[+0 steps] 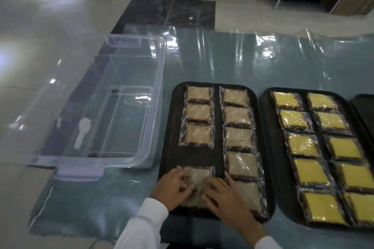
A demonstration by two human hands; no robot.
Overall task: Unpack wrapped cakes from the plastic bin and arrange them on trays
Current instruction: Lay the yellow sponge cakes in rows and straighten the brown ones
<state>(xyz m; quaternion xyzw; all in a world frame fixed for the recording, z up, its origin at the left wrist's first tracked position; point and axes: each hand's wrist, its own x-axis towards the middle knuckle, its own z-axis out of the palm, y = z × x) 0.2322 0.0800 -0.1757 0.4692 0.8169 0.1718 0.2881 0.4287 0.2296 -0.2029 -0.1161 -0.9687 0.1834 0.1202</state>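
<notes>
- Both hands are low in the middle of the frame, close together over one wrapped cake (199,176) at the near end of the left tray (169,147).
- The left hand (172,189) has its fingers bent onto the wrapper's left side; the right hand (224,194) lies across its right side with fingers spread fairly flat. They seem to be pressing or nudging the packet; whether either truly pinches the film cannot be told.
- The packet sits in the left column of this tray, below three brown cakes (198,117) with a bare gap between, probably so the column fills from both ends or is about to be slid up.
- The right column (239,137) on the same tray already holds a full run of brown cakes, laid edge to edge to keep rows straight.
- The second tray (269,147), to the right, carries two columns of yellow cakes (309,172), so the kinds are kept apart by tray.
- A third dark tray's edge (364,111) shows at the far right.
- The clear plastic bin (129,163) at left looks empty, so unpacking seems nearly finished.
- Everything rests on a shiny sheet-covered surface (222,62).
</notes>
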